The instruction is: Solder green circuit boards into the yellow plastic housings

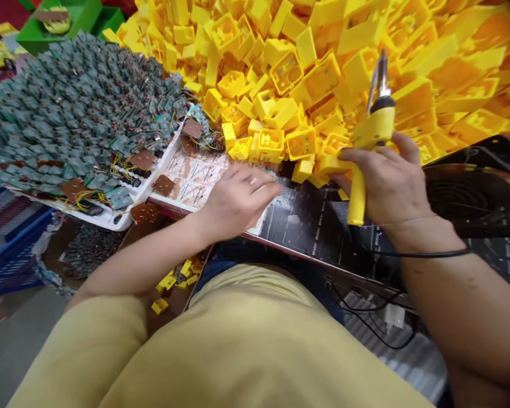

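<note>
The right hand (402, 181) had it, wrapped firmly around the yellow pistol-shaped tool (357, 195), metal tip pointing away across the heaped yellow casings (301, 144)! The left hand (242, 198) was a blur over the worktop (314, 226), fingers half curled; whether it held anything, one could not tell. Off to the left, the white tray (121, 222) brimmed with grey-green circuit boards (80, 107), piled well above its rim! Lower down, a carton (49, 249) carried small dark parts (91, 249), a cardboard box (164, 323) held yellow pieces (168, 280), and farther back a green bin (28, 39) cradled something yellow (59, 25).
</note>
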`<action>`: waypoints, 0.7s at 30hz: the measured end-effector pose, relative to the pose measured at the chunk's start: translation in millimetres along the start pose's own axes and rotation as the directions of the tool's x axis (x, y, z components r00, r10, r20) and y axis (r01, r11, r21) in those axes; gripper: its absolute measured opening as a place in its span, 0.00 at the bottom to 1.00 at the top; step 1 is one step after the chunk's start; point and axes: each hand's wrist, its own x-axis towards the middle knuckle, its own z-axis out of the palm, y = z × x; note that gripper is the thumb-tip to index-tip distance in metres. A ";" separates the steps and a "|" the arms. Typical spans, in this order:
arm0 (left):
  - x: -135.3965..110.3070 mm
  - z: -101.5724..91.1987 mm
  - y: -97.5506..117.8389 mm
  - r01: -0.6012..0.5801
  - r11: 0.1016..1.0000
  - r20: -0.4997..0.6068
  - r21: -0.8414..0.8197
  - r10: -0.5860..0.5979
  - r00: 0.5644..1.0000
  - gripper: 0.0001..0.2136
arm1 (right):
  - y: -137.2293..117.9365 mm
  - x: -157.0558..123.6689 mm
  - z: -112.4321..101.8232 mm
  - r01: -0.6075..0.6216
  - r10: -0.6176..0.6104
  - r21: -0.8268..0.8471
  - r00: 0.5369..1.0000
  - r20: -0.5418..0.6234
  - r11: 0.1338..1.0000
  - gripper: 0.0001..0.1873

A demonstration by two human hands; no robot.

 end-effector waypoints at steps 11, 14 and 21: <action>78.6 -6.4 4.5 -0.128 0.960 0.180 0.247 0.085 0.980 0.20 | -52.1 -84.4 -23.1 0.030 -0.018 0.113 0.994 -0.105 0.993 0.22; 42.2 2.6 28.4 -0.150 0.971 0.241 0.184 0.104 0.965 0.27 | -64.0 -106.0 -23.3 -0.040 0.067 0.196 0.989 -0.134 0.980 0.28; 24.0 15.8 56.7 0.012 0.970 0.374 0.241 -0.104 0.921 0.41 | -82.1 -107.7 -13.0 -0.190 0.230 0.252 0.963 -0.141 0.949 0.36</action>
